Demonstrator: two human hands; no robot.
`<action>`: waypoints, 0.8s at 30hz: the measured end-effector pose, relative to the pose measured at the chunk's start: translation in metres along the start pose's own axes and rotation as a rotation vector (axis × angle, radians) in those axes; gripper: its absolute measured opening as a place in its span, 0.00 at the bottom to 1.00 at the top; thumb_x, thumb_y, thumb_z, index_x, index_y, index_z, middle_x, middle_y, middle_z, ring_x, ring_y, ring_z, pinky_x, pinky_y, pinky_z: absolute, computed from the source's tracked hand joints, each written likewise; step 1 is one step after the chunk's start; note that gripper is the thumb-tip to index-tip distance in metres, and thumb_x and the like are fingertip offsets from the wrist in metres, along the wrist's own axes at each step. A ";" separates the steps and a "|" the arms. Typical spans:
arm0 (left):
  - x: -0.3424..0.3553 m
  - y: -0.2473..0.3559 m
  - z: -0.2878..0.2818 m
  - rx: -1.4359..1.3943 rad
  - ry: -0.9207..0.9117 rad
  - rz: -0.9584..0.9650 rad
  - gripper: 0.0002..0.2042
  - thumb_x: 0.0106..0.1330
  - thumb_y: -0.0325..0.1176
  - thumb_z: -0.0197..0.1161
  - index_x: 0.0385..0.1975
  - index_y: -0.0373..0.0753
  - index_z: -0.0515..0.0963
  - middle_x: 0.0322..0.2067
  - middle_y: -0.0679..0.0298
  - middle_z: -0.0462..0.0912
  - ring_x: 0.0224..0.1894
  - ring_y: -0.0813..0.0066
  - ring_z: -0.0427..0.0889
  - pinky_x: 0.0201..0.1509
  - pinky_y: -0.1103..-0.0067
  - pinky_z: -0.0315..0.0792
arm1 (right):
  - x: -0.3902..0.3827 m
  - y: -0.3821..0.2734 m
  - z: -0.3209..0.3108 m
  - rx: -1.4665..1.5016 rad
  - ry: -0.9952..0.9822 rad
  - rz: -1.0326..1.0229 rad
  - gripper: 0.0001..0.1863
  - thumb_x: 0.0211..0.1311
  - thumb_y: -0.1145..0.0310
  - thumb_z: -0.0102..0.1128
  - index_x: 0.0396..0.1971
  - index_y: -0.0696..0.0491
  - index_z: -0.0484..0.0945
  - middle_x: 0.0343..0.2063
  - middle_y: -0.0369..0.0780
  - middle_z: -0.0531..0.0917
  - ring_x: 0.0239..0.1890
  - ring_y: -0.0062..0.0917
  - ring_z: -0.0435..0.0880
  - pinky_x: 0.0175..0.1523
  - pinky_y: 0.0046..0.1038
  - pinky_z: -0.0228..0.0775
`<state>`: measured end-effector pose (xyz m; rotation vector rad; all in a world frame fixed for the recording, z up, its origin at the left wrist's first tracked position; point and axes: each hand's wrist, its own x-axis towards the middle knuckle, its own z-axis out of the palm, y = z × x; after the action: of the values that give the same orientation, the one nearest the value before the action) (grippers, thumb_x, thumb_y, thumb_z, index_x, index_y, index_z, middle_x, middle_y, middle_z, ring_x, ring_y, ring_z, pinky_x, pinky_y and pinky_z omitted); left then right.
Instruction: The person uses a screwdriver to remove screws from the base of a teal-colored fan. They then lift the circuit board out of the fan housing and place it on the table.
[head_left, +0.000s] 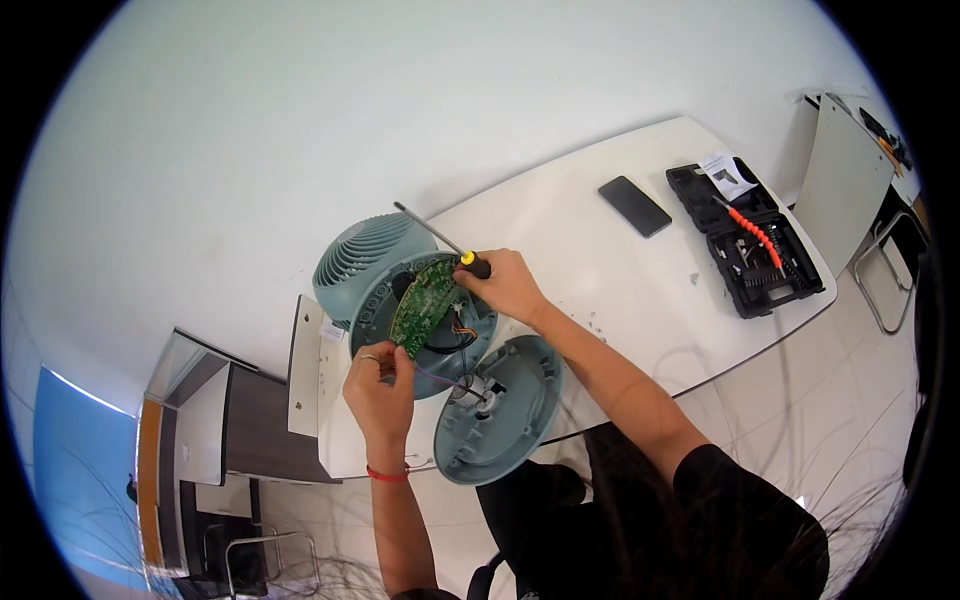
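Note:
A green circuit board (424, 304), curved along one edge, is tilted up over the open round base of a grey-green fan (367, 262). My left hand (381, 385) pinches the board's lower end between thumb and fingers. A screwdriver (440, 232) with a black and yellow handle is in my right hand (508, 288), its shaft pointing up and left. The right fingertips are also at the board's upper end. Coloured wires (461, 330) run below the board. Thin leads reach the round base cover (512, 420), which leans at the table's near edge with its inner side up.
A black phone (635, 206) lies on the white table (590, 280). Farther right, an open black tool case (752, 262) holds bits, an orange flexible shaft (755, 236) and a paper leaflet (727, 176). The white wall stands close behind the fan. Small bits lie scattered on the tabletop.

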<state>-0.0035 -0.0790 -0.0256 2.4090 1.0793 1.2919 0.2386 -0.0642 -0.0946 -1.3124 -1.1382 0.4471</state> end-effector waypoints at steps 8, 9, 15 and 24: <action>-0.018 0.006 0.016 0.039 0.108 0.113 0.04 0.67 0.22 0.69 0.33 0.30 0.81 0.28 0.59 0.84 0.26 0.74 0.85 0.33 0.79 0.78 | 0.004 -0.006 -0.016 0.100 -0.187 0.105 0.14 0.62 0.62 0.71 0.41 0.57 0.90 0.27 0.43 0.89 0.29 0.23 0.85 0.41 0.28 0.77; -0.020 0.007 0.018 0.044 0.111 0.120 0.04 0.66 0.22 0.69 0.33 0.30 0.81 0.27 0.59 0.84 0.26 0.74 0.85 0.33 0.79 0.78 | 0.005 -0.004 -0.018 0.125 -0.195 0.113 0.15 0.62 0.63 0.71 0.42 0.58 0.90 0.27 0.43 0.89 0.29 0.22 0.85 0.41 0.27 0.77; -0.024 0.009 0.030 0.036 0.189 0.095 0.03 0.65 0.22 0.70 0.32 0.30 0.82 0.25 0.60 0.84 0.25 0.74 0.85 0.31 0.79 0.78 | -0.004 -0.009 -0.030 0.057 -0.183 0.164 0.19 0.62 0.59 0.71 0.42 0.60 0.87 0.26 0.45 0.87 0.30 0.29 0.87 0.40 0.32 0.77; -0.029 0.005 0.030 0.030 0.208 0.097 0.04 0.63 0.22 0.71 0.30 0.31 0.82 0.26 0.60 0.86 0.25 0.74 0.86 0.34 0.79 0.79 | -0.106 -0.057 -0.097 -0.217 -0.024 0.212 0.18 0.60 0.62 0.65 0.43 0.59 0.77 0.28 0.51 0.85 0.30 0.44 0.86 0.40 0.38 0.76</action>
<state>0.0123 -0.0977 -0.0593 2.4176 1.0503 1.5994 0.2558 -0.2158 -0.0707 -1.6308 -1.0945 0.5056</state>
